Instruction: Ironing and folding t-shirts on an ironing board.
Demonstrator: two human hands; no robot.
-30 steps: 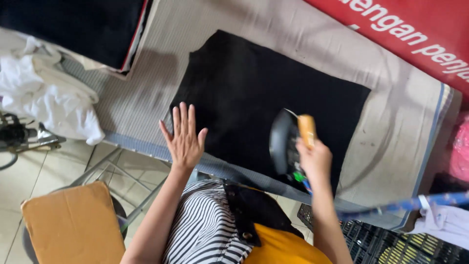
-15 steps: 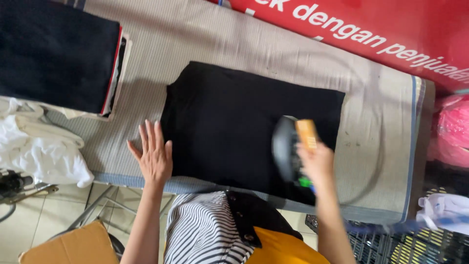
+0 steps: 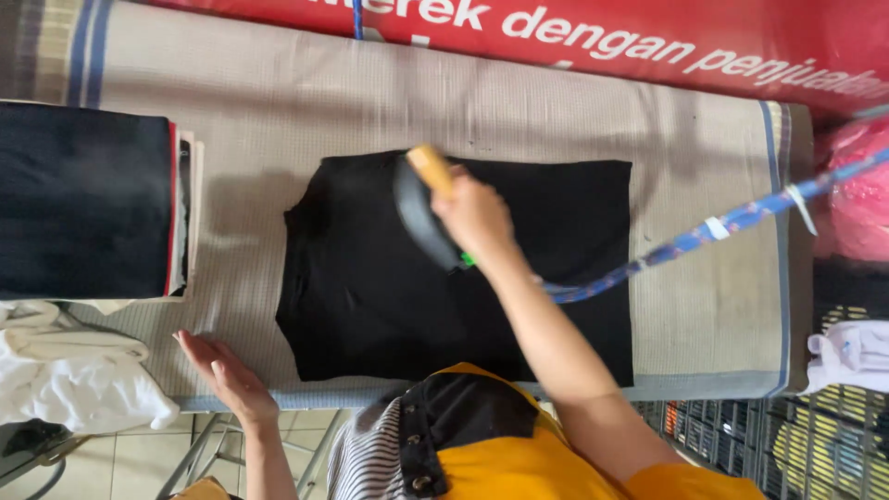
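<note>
Black folded garment (image 3: 519, 287) lies flat on the ironing board (image 3: 278, 102), roughly mid-board, its lower edge close to the board's near edge, its top edge well short of the far edge. Your right hand (image 3: 477, 218) is over the garment's upper-middle part, fingers wrapped tight round the yellow-tan handle of a dark iron (image 3: 421, 218); iron's soleplate sits on the fabric, nose pointing toward the garment's left side. Small green bit shows at the iron's rear, just by your wrist. Blue patterned cord (image 3: 704, 231) runs from the iron area across the garment's right part and off past the board's right edge, lifted above the cover.

Your left hand (image 3: 222, 375) rests at the board's near-left part, close to the near edge, fingers spread a bit and flat, not gripping anything; it's just beside the garment's lower-left corner but apart from it.

Stack of folded dark clothes (image 3: 83, 199) w/ red and pale layer edges showing sits at the board's left end, well apart from the garment. White crumpled cloth (image 3: 74, 380) lies off the near-left corner, below the stack. Red banner (image 3: 648, 46) w/ white lettering runs along the far edge. Pink bag (image 3: 857, 199) beyond the right edge. Black crate (image 3: 787, 435) below the near-right corner. Board cover is beige weave w/ blue stripe borders at both ends.
</note>
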